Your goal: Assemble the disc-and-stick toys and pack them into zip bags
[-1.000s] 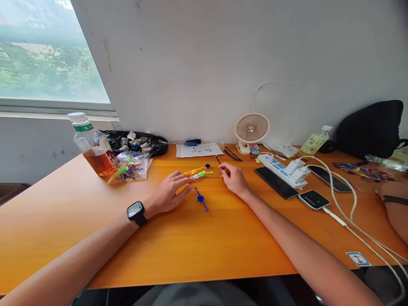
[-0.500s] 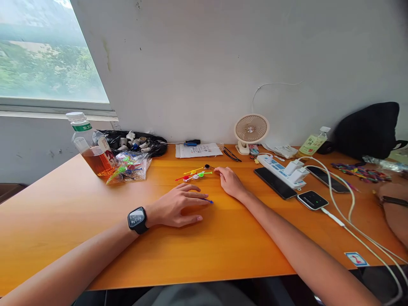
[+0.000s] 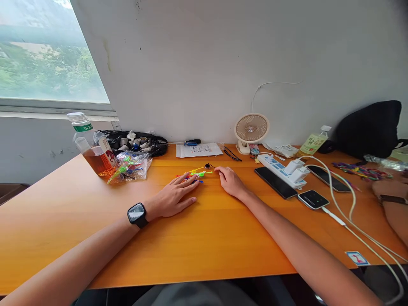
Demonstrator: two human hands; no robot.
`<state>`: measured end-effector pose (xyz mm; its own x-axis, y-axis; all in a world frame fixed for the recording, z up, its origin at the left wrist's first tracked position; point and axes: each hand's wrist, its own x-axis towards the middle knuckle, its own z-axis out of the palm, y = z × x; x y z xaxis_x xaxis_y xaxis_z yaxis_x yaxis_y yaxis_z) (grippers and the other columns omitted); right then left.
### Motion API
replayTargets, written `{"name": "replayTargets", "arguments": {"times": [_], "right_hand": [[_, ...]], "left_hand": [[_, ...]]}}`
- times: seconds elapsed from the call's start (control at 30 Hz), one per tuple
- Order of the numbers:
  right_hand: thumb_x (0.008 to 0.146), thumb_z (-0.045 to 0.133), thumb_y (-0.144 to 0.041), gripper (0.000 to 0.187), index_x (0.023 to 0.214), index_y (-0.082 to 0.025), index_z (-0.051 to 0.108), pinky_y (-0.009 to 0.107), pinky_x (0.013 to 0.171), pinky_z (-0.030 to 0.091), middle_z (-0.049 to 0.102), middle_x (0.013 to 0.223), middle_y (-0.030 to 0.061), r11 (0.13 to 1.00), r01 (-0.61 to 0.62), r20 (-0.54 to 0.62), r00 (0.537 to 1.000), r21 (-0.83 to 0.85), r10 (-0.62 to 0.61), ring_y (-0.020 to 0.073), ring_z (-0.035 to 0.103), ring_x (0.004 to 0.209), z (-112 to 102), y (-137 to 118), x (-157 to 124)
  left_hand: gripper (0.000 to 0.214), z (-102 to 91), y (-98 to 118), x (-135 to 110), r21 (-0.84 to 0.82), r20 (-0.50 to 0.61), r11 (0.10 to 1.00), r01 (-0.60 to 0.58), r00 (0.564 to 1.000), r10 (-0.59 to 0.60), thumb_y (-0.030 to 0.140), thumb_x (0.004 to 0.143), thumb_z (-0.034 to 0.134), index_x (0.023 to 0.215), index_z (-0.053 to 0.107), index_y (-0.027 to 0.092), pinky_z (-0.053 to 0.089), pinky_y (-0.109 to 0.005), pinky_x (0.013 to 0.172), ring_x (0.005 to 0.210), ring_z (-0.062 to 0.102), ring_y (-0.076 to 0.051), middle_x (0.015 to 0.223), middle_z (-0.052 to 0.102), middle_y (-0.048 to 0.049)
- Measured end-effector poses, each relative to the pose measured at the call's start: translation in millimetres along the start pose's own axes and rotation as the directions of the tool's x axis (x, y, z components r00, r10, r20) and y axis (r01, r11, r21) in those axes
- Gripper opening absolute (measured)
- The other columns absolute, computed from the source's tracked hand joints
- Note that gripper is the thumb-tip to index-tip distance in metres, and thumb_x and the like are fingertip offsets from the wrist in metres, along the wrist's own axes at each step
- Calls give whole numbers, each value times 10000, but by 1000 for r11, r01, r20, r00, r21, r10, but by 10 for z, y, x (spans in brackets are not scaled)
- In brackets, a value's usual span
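My left hand (image 3: 175, 194), a watch on its wrist, lies palm down with fingers spread. Its fingertips reach over a small cluster of plastic arrow-shaped pieces. A blue arrow piece (image 3: 201, 182) pokes out by those fingertips, mostly covered. Behind it are a yellow arrow piece (image 3: 194, 171) and a green arrow piece (image 3: 201, 174); bits of red and white show between the fingers. To the right, my right hand (image 3: 230, 182) rests on the table with its fingers closed, pinching the thin end of a black piece with a round disc (image 3: 207, 166).
At left stand a tea bottle (image 3: 100, 153) and a clear bag of colored pieces (image 3: 132, 168). A fan (image 3: 251, 128) stands by the wall. A power strip (image 3: 280, 170), phone (image 3: 274, 182) and cables lie right. Another person's arm (image 3: 393, 204) is at the far right.
My left hand has slid away from me and slightly left, and the blue arrow piece has moved with it to the cluster. My right hand stays in place.
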<state>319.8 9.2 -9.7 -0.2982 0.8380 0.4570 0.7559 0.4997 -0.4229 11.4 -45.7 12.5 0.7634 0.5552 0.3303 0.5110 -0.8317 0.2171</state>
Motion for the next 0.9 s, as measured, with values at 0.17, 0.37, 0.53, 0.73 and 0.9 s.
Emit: {"name": "replayTargets", "arguments": {"times": [0.17, 0.37, 0.53, 0.73, 0.9], "right_hand": [[975, 435, -36, 353, 1142, -198, 700, 390, 960, 516, 761, 1105, 97, 1000, 6, -3, 1000, 14, -6, 251, 663, 1036, 0, -8, -2], [954, 446, -11, 349, 1097, -199, 703, 369, 955, 523, 765, 1081, 91, 1000, 5, 4, 1000, 18, -5, 239, 668, 1029, 0, -14, -3], [943, 458, -5, 355, 1093, -207, 709, 368, 951, 526, 768, 1070, 86, 1000, 2, -6, 1000, 11, -1, 237, 678, 1021, 4, -9, 4], [951, 457, -12, 344, 1096, -201, 706, 373, 955, 527, 770, 1082, 91, 1000, -10, 0, 1000, 11, 10, 237, 680, 1027, 17, 7, 8], [958, 460, -20, 333, 1098, -200, 703, 372, 959, 525, 769, 1084, 90, 1000, -10, 6, 1000, 9, 10, 238, 676, 1032, 10, -1, 8]], "left_hand": [[468, -39, 83, 41, -32, -77, 999, -42, 996, 39, 405, 1077, 553, 1529, 553, 280, 406, -559, 1243, 1531, 424, -340, 1627, 507, -87], [277, -89, 171, 62, -61, -62, 997, -54, 997, 51, 359, 1077, 540, 1260, 712, 243, 577, -464, 1016, 1146, 684, -280, 1221, 730, -110], [515, -3, 48, 27, -72, -61, 997, -10, 998, 6, 465, 1071, 559, 1530, 552, 231, 465, -519, 1211, 1436, 554, -318, 1547, 587, -140], [573, 16, 12, 16, -77, 3, 997, 29, 1000, -29, 503, 1078, 536, 1560, 532, 193, 401, -527, 1269, 1532, 455, -314, 1631, 492, -155], [545, 3, 32, 20, -86, -15, 996, 21, 1000, -22, 490, 1079, 543, 1541, 554, 202, 420, -536, 1258, 1512, 485, -313, 1611, 519, -151]]}}
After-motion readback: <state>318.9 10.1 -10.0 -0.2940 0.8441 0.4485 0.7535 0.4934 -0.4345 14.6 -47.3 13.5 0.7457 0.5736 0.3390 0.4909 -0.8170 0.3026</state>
